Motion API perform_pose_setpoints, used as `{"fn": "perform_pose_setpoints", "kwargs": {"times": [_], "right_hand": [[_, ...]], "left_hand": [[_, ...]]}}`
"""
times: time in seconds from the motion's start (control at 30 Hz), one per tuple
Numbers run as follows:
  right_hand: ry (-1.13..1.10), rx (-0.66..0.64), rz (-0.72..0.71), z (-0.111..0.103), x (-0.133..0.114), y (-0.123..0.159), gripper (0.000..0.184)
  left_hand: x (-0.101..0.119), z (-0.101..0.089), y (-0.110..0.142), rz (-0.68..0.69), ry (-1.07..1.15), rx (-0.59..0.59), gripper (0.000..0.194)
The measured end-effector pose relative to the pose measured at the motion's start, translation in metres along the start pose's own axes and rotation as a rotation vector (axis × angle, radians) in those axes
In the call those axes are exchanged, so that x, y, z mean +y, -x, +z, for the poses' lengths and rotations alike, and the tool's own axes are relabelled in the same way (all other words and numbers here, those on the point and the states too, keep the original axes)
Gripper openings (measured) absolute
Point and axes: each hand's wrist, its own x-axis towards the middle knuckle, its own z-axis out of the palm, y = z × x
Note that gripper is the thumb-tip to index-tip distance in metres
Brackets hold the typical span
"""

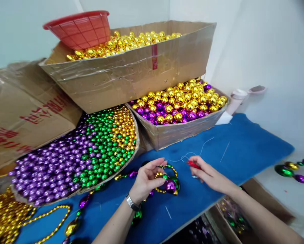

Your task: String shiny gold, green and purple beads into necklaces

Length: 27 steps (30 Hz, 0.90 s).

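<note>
My left hand [148, 179], with a watch on its wrist, is closed on a bead strand [170, 185] of small gold beads with larger purple and green ones, looped below the fingers. A thin clear thread [177, 160] runs from near its fingertips toward my right hand and curls loosely over the blue table. My right hand [207, 174] pinches a small red-handled tool [193, 164]; a bit of metal shows under its fingers, and the tool's exact kind is hard to make out. More purple, green and gold beads [83, 200] trail left of and beneath my left wrist.
A carton of gold balls [128, 73] bears a red basket [83, 30]. Below it stands a box of gold and purple balls [182, 132]. Purple, green and gold beads [65, 166] fill a container at left, beside gold strands [6, 213]. Thread scraps lie on the blue cloth [253, 142].
</note>
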Motion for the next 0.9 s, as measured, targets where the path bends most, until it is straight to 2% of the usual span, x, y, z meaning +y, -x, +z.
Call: {"fn": "perform_pose_setpoints", "kwargs": {"times": [0.1,0.2,0.37,0.63,0.9], "right_hand": [[-0.023,-0.061,-0.196,0.005,-0.032,-0.02,0.019],[0.038,-0.061,-0.265,0.013,-0.045,-0.04,0.018],[0.132,-0.037,-0.357,0.025,-0.043,-0.055,0.027],[0.205,-0.01,-0.491,0.027,-0.042,-0.058,0.02],[0.303,0.031,-0.567,0.028,-0.039,-0.064,0.018]], "left_hand": [[-0.001,-0.001,0.0,0.0,0.026,-0.011,0.061],[-0.002,0.0,0.001,0.003,0.061,-0.028,0.06],[-0.006,-0.002,0.001,0.008,0.109,-0.047,0.061],[-0.007,-0.003,0.001,-0.02,0.156,-0.045,0.059],[-0.008,-0.005,0.001,-0.029,0.161,-0.026,0.061]]}}
